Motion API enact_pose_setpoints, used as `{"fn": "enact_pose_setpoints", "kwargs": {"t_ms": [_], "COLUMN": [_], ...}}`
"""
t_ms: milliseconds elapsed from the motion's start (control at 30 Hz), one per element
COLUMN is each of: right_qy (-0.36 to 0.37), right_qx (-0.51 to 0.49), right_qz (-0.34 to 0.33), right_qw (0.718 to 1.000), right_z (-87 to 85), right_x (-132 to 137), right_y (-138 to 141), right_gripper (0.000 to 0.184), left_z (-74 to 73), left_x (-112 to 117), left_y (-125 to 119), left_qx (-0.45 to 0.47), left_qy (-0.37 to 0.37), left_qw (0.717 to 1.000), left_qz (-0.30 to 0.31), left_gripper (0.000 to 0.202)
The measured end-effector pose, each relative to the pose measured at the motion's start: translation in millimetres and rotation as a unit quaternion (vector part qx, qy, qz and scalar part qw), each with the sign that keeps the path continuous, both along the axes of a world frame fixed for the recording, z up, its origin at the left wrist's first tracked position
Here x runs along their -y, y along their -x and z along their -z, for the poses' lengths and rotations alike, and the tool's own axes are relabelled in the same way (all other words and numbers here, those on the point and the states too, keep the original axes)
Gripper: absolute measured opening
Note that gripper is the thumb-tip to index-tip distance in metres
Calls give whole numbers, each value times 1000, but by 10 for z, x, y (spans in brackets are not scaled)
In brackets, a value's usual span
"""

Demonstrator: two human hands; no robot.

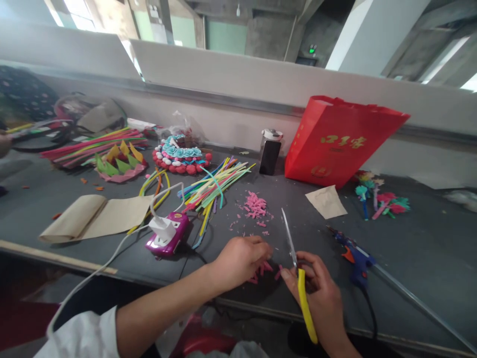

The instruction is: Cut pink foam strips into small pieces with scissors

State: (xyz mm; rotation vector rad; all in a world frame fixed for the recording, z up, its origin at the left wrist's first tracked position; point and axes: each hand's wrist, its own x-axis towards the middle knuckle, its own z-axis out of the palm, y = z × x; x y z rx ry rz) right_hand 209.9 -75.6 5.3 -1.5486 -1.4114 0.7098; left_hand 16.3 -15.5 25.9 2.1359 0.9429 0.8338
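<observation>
My right hand (322,293) is closed around scissors (303,303) with yellow handles, their blades pointing away from me. Close to its thumb lies a small pink strip (279,271). My left hand (240,258) hovers low over loose pink pieces (254,276) near the table's front edge, fingers curled together; whatever they may pinch is hidden. Beyond both hands, a heap of small cut pink pieces (255,205) is spread on the dark table (417,263).
A blue glue gun (356,261) lies at right. Behind stand a red paper bag (341,141) and a phone (270,157) against a bottle (272,134). Leftward are a purple power socket (169,236), colourful strips (219,184), a paper roll (80,214) and a person's hand (4,143).
</observation>
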Motion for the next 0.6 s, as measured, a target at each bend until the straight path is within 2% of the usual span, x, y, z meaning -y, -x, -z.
{"fn": "enact_pose_setpoints", "kwargs": {"t_ms": [133, 233, 400, 500, 600], "right_qy": [-44, -41, -23, -31, -34], "right_qx": [49, 46, 21, 10, 16], "right_qz": [-3, -18, -42, -47, -39], "right_qw": [998, 998, 999, 998, 999], "right_z": [3, -99, -255, -200, -95], "right_x": [-118, -286, -528, -542, -466], "right_y": [11, 38, 203, 290, 280], "right_gripper": [37, 37, 36, 35, 36], "left_z": [-92, -155, -225, -244, -274], "left_x": [-23, -42, -78, -127, -177], "left_y": [63, 126, 183, 191, 179], "left_qx": [53, 93, 207, 251, 298], "left_qy": [34, 78, 212, 253, 290], "left_qw": [998, 992, 951, 929, 903], "left_qz": [-30, -42, -84, -100, -109], "left_gripper": [16, 18, 16, 27, 23]}}
